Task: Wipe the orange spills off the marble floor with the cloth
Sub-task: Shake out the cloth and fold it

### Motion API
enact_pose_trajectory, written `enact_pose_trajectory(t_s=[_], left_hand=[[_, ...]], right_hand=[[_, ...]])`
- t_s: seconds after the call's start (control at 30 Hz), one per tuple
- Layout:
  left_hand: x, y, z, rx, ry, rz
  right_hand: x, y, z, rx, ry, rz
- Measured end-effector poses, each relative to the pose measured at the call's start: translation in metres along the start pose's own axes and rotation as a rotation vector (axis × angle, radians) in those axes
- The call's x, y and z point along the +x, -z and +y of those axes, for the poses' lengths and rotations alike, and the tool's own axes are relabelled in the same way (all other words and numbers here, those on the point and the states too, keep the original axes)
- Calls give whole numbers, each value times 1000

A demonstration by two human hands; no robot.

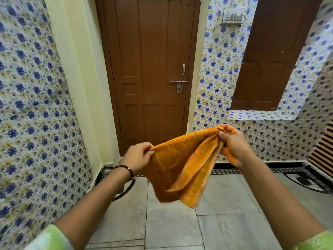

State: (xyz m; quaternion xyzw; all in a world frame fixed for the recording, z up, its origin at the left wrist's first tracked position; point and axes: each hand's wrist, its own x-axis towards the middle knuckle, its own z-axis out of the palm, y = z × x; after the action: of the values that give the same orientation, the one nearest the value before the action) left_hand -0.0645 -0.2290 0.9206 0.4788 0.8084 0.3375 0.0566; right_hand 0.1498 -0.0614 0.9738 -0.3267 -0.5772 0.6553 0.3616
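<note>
- The person is holding an orange cloth [177, 165] up in the air with 2 hands, well above the marble floor [171, 222]
- The left hand [137, 157] is pinching the cloth's left corner, its grip closed on the fabric between thumb and fingers
- The right hand [232, 143] is bunching the cloth's upper right corner, its grip closed round the gathered folds, higher than the left hand
- The cloth is hanging between the hands, folded into layers, its lower corners drooping toward the floor without touching it
- A dark beaded bracelet [127, 168] is sitting on the left wrist, and pale green sleeves [51, 239] are showing at both lower corners
- A brown wooden door [153, 69] with a metal latch [179, 83] is standing shut straight ahead
- Blue-flowered wall tiles [32, 105] are covering the walls on both sides, and a switch plate [233, 15] is sitting high on the right wall
</note>
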Motion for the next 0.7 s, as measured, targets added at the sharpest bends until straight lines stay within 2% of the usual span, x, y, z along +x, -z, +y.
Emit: enact_pose_trajectory(t_s=[0.1,0.17,0.23,0.37,0.43,0.57,0.7], left_hand=[[3,9,-15,329,-9,72],[4,14,-18,312,-19,144],[7,18,-19,133,-31,166],[7,27,-17,-345,-22,54],[3,30,-12,-493,-10,70],[-1,32,-2,-674,-51,315],[-4,16,18,-435,-102,649]], right_hand=[[1,18,-6,-16,33,24],[1,25,-7,-5,55,39],[0,28,-6,-9,77,80],[3,33,-2,6,95,281],[3,37,2,20,98,345],[5,31,17,45,184,521],[-2,8,22,-72,458,754]])
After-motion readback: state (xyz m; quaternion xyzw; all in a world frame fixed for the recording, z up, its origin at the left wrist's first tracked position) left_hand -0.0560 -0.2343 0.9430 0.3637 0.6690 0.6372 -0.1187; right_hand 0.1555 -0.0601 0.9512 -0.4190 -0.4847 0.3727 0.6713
